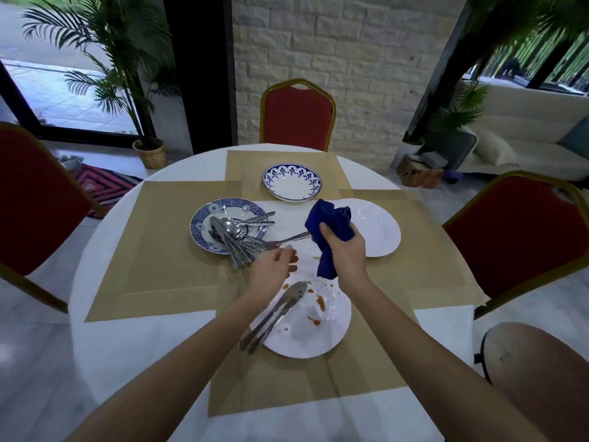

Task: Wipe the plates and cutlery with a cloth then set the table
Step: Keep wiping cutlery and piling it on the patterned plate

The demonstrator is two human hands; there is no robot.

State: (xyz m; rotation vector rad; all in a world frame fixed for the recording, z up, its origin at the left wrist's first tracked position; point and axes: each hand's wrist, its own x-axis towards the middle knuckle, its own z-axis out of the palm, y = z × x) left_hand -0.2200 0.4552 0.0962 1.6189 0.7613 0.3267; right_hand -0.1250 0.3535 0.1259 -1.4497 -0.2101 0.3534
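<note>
Your right hand [345,250] is clenched round a bunched blue cloth [331,229], held above the middle of the counter [111,346]. One piece of cutlery [291,240] lies nearly level, its long axis left to right, its handle end buried in the cloth. Your left hand [274,266] hovers at its other end, fingers curled; whether they pinch it is unclear. Just below your hands sits a white plate with red stains [302,339], carrying two utensils [277,314] that point far-right. A blue patterned plate [199,224] on the left holds piled cutlery [236,239]; a clean white plate [379,231] lies right, a blue-rimmed bowl [291,181] beyond. Tan placemats [165,250] cover the round white counter. Red chairs [296,116], a pale stone wall [350,59] and a potted palm [127,74] surround it.
</note>
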